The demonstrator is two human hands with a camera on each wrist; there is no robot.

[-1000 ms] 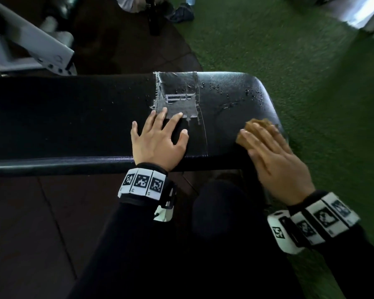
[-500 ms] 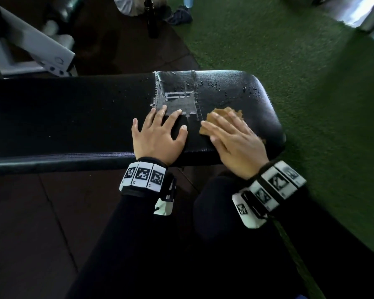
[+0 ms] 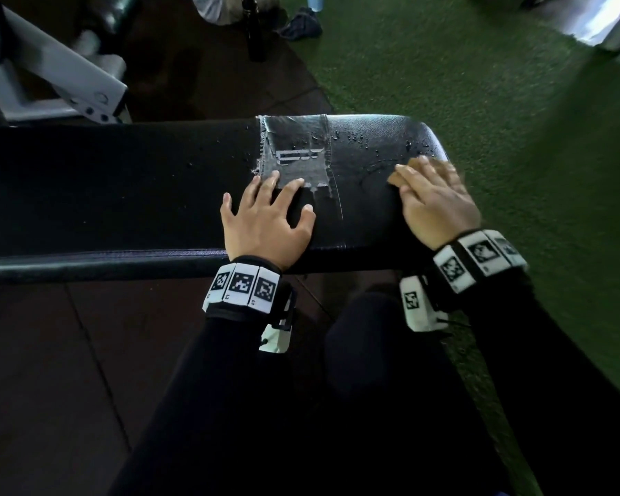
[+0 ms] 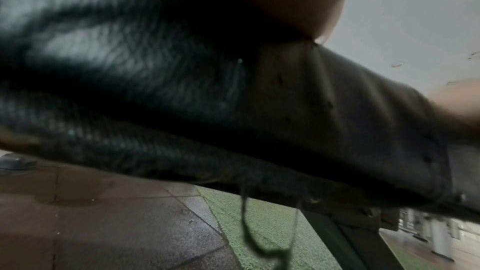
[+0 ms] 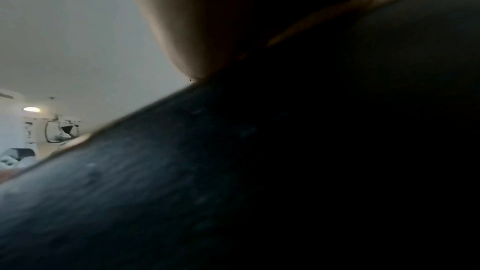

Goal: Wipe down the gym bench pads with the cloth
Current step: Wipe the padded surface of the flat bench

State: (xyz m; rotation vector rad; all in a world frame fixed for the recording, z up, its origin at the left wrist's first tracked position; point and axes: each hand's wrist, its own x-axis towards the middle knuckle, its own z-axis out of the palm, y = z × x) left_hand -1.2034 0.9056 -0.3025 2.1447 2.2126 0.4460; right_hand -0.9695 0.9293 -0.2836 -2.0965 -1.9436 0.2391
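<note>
A long black bench pad (image 3: 122, 187) runs across the head view, with a worn taped patch (image 3: 294, 155) and water drops near its right end. My left hand (image 3: 265, 216) lies flat on the pad with fingers spread, its tips on the patch. My right hand (image 3: 434, 195) presses flat on a tan cloth (image 3: 398, 177) near the pad's right end; the hand hides most of the cloth. The left wrist view shows the pad's side (image 4: 182, 100) from close up. In the right wrist view a tan strip of cloth (image 5: 324, 15) peeks from under the palm.
A white machine frame (image 3: 58, 84) stands at the back left. A dark bottle (image 3: 255, 30) and a shoe (image 3: 301, 25) sit on the floor behind the bench. Green turf (image 3: 516, 137) covers the floor on the right, dark tiles (image 3: 68, 370) on the left. My knee (image 3: 369, 334) is below the pad.
My right hand slid the cloth left toward the patch, then back right toward the pad's end. The left hand stayed in place on the pad.
</note>
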